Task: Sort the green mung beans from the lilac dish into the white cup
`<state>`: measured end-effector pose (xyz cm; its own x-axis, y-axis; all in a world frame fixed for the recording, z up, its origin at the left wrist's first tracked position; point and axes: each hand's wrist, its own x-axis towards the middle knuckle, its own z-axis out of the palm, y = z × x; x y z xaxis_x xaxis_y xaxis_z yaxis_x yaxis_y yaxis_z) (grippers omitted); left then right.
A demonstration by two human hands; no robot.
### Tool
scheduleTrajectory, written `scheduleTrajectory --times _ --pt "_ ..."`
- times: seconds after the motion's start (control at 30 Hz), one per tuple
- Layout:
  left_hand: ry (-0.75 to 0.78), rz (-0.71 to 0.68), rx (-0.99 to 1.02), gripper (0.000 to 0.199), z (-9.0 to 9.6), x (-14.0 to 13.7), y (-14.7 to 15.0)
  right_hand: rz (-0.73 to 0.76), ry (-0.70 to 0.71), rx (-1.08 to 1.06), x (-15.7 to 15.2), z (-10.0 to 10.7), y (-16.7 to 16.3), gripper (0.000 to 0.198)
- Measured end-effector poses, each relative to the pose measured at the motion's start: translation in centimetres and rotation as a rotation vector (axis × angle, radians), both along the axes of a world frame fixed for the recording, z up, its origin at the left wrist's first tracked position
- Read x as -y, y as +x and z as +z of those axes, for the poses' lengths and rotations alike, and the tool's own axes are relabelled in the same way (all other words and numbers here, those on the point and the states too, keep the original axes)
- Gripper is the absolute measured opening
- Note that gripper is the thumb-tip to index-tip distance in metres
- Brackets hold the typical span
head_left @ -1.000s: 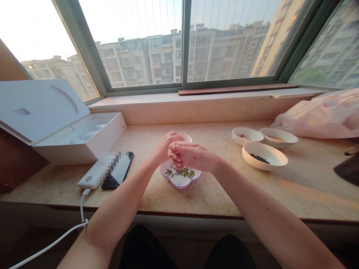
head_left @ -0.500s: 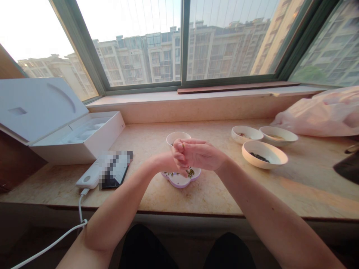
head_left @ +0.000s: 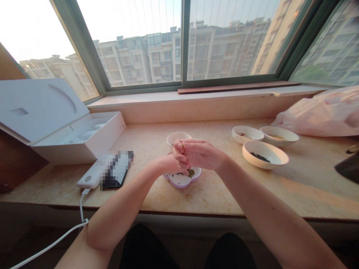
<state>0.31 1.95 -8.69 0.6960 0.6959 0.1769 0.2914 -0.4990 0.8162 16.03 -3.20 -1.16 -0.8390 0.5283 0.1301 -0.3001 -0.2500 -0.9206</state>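
Note:
My left hand point(head_left: 180, 158) is held over a white flower-shaped dish point(head_left: 181, 184) with a pale purple rim, its fingers curled in. A tiny greenish-yellow bean point(head_left: 182, 146) shows at its fingertips. My right hand point(head_left: 204, 154) lies against those fingers, palm exposed and fingers stretched out; whether anything rests in it is hidden. Small green beans point(head_left: 191, 173) lie in the dish below, partly covered by my left hand. Just behind both hands stands a small white bowl point(head_left: 178, 136), its contents mostly hidden.
Three white bowls point(head_left: 265, 158) sit at the right, the nearest holding dark bits. Behind them lies a pale plastic bag point(head_left: 322, 116). At the left are an open white box point(head_left: 106, 130), a white power bank point(head_left: 89, 178) with a cable, and a phone point(head_left: 119, 175). The counter edge runs in front.
Both hands stay together over the dish, with only slight finger movement. Left-hand fingers now cover the beans in the dish a little differently. The whole view has shifted very slightly.

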Motion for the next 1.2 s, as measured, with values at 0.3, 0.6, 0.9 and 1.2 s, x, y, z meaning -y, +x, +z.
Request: scheduleTrajectory --times 0.3,0.6,0.9,1.2 --pt "0.475 -0.171 -0.726 0.013 1.4 0.4 0.8 -0.021 -0.045 -0.043 -0.8 -0.4 0.1 0.026" --pt "0.343 -0.252 -0.564 0.015 4.2 0.9 0.3 -0.446 0.055 -0.043 -2.0 -1.0 -0.3 0.027" --pt "-0.096 -0.429 -0.272 0.016 6.3 2.0 0.0 -1.033 0.42 0.39 -4.5 -2.7 0.1 0.016" --pt "-0.514 -0.526 0.105 0.034 7.5 2.2 -1.1 -1.066 0.912 1.119 -5.6 -4.3 0.4 0.01"
